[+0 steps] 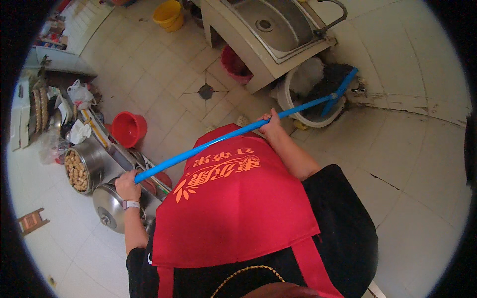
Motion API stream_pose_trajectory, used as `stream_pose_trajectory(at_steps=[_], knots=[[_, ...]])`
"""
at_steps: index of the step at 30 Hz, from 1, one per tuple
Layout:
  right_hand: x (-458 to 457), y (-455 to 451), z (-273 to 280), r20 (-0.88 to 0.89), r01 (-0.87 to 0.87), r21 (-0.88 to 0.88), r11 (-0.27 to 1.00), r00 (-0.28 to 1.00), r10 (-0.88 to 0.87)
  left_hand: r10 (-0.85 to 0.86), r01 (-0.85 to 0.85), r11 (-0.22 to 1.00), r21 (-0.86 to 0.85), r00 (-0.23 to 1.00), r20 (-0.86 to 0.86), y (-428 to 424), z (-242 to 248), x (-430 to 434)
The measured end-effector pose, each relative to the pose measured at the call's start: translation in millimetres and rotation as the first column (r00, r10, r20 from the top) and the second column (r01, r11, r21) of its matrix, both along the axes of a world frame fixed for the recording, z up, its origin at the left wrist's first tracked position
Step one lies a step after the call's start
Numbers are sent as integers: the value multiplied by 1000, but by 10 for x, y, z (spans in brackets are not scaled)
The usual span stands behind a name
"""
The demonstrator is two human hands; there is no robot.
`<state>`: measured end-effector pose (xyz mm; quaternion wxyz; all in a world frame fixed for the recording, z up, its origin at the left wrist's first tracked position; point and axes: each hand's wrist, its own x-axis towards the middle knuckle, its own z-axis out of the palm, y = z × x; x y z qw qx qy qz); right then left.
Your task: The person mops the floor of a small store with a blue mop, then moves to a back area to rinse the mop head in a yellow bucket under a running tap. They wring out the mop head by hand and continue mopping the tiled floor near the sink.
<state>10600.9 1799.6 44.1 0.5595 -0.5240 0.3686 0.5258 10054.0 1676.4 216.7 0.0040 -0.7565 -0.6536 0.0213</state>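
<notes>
A long blue pole (208, 144) runs slantwise across the front of my red apron. My left hand (128, 186), with a watch at its wrist, is closed around the pole's lower left end. Farther along, my right hand (269, 121) grips the same pole. At its far end a blue crosspiece with a dark head (340, 89), a broom or squeegee by its shape, rests over a round white tub (285, 95) beside the sink counter. Pale, fluffy material lies in the tub; what it is, I cannot tell.
A steel sink (277, 26) in a tiled counter stands ahead. Red (128, 129), pink (235, 64) and yellow (168, 15) buckets are on the tiled floor around a drain (205, 91). Steel pots (93, 164) and bags crowd the left; a wall rises at right.
</notes>
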Motion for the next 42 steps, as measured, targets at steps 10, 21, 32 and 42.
stream_pose_trajectory(at_steps=[10, 21, 32, 42], knots=[[50, -43, 148, -36, -36, 223, 974, 998, 45, 148, -170, 820, -546, 985, -83, 167, -118, -8], [-208, -119, -458, -237, -98, 50, 994, 966, 107, 79, -109, 962, -252, 989, -126, -263, 154, -143], [-86, 71, -314, -153, -123, -39, 992, 981, 115, 157, -178, 956, -233, 982, -106, -352, 214, 213], [-71, 99, 104, 1, -123, -54, 991, 992, 123, 149, -159, 959, -233, 987, -60, -324, -188, 78]])
